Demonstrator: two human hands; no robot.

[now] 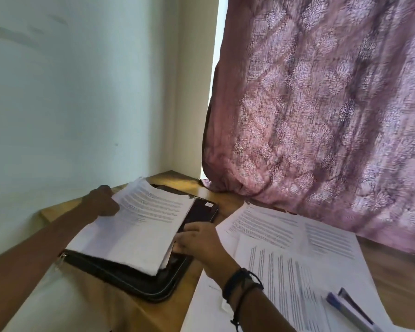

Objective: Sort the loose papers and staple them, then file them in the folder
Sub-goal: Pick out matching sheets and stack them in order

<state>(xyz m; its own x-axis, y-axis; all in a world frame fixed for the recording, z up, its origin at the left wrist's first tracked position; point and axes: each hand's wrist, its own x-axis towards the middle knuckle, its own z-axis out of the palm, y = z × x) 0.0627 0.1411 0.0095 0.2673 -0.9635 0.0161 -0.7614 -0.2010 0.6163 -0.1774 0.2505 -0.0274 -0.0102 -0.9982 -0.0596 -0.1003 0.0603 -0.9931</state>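
Observation:
A black zip folder [139, 281] lies open on the wooden table [216, 200] near the wall corner. A thick bundle of printed papers [139, 226] lies over it, tilted. My left hand [101, 202] grips the bundle's far left edge. At the bundle's right edge my right hand [197, 238] has its fingers curled under the sheets, over the folder's dark inside. Several loose printed sheets [285, 238] are spread on the table to the right. A blue and white stapler [350, 310] lies on the sheets at the lower right.
A pale wall closes the left side. A pink patterned curtain [321, 104] hangs behind the table and drapes onto its back edge. A white cloth or sheet [46, 300] lies at the lower left in front of the folder.

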